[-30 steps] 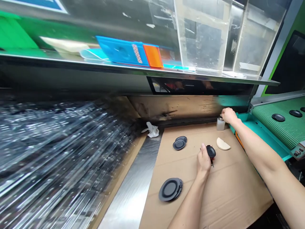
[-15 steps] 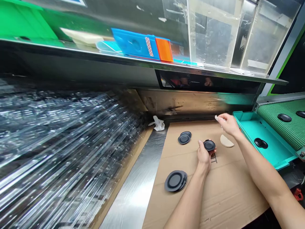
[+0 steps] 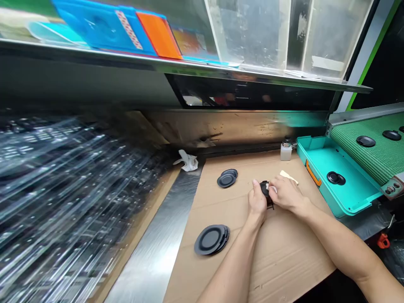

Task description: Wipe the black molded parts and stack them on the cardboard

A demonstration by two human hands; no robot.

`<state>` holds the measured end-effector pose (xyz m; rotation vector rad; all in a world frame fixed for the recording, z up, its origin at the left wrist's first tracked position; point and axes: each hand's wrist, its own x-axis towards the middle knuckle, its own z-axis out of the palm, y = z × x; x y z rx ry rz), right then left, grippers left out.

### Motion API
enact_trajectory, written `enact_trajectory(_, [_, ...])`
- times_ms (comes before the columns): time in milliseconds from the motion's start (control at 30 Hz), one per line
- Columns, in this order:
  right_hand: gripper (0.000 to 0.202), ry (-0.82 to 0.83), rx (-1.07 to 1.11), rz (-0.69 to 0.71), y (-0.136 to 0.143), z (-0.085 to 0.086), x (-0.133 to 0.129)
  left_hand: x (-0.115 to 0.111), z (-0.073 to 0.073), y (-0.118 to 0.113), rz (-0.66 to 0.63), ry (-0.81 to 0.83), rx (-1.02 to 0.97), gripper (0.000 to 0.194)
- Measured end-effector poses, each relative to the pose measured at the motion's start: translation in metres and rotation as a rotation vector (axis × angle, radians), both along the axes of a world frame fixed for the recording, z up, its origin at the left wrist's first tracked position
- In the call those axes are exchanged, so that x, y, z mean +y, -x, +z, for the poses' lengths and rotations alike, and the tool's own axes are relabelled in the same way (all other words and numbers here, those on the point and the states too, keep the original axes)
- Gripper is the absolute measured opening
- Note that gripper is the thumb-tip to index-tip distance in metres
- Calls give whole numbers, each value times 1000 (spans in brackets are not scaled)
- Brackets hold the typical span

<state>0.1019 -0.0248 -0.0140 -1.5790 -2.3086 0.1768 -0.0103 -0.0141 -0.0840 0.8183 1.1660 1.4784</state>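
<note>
On your far left, a heap of clear plastic (image 3: 63, 210) runs out in blurred streaks, with a metal strip (image 3: 151, 244) along its right side. Above hangs a shelf (image 3: 195, 68) that carries a blue case (image 3: 94, 25) with an orange end, then clear bins (image 3: 252, 33) farther right. A crumpled tissue (image 3: 188, 161) lies at the strip's far end. Next comes your cardboard (image 3: 284, 252), with a stack of large discs (image 3: 211, 240) close to you and a few small discs (image 3: 226, 178) overlapping farther back.

Right of those, your hands meet over the cardboard. Your left hand (image 3: 257, 202) grips a small black piece (image 3: 264, 189), and your right hand (image 3: 285, 193) presses a white wad (image 3: 268, 187) to it with the fingertips. The right hand covers much of the piece and part of a pale slab (image 3: 288, 176) lying just behind it.

A dark-capped bottle (image 3: 285, 151) stands at the cardboard's far edge, near the corner of the teal tray (image 3: 344, 206). The tray has an orange handle (image 3: 313, 173) on its left side and two overlapping black rounds (image 3: 336, 178) inside. Beyond its right side, the green belt (image 3: 375, 155) bears more black rounds, and a red clip (image 3: 383, 241) hangs below.
</note>
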Motion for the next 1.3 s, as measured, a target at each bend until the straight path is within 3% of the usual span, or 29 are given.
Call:
enact_trajectory(100, [22, 16, 57, 54, -1, 3, -3, -1, 0, -1, 5, -27, 58, 73])
enact_trajectory(233, [28, 25, -20, -93, -5, 5, -3, -2, -1, -5, 27, 13, 93, 79])
enact_trajectory(333, [22, 84, 68, 53, -7, 4, -2, -3, 0, -7, 2, 4, 68, 80])
enact_trajectory(467, [28, 33, 115, -33, -7, 3, -3, -2, -1, -9, 23, -1, -2, 77])
enact_trajectory(567, [20, 128, 114, 96, -14, 9, -3, 1, -2, -10, 95, 7, -82, 71])
enact_trajectory(633, [17, 170, 111, 137, -22, 12, 0, 2, -2, -11, 78, 14, -114, 71])
enact_trajectory(767, [23, 52, 129, -14, -29, 4, 10, -1, 0, -12, -5, 17, -37, 73])
enact_trajectory(900, [22, 49, 184, -3, -28, -4, 15, -4, 2, -13, -9, 34, 4, 72])
enact_trajectory(1033, [16, 232, 234, 110, -31, 11, 6, -2, 5, -14, 48, 49, -74, 62])
enact_trajectory(1200, [9, 681, 495, 364, -45, 27, -2, 2, 14, -10, 110, 143, -313, 57])
enact_trajectory(1300, [21, 703, 564, 343, -58, 29, 3, 3, 22, -5, 52, 182, -419, 63])
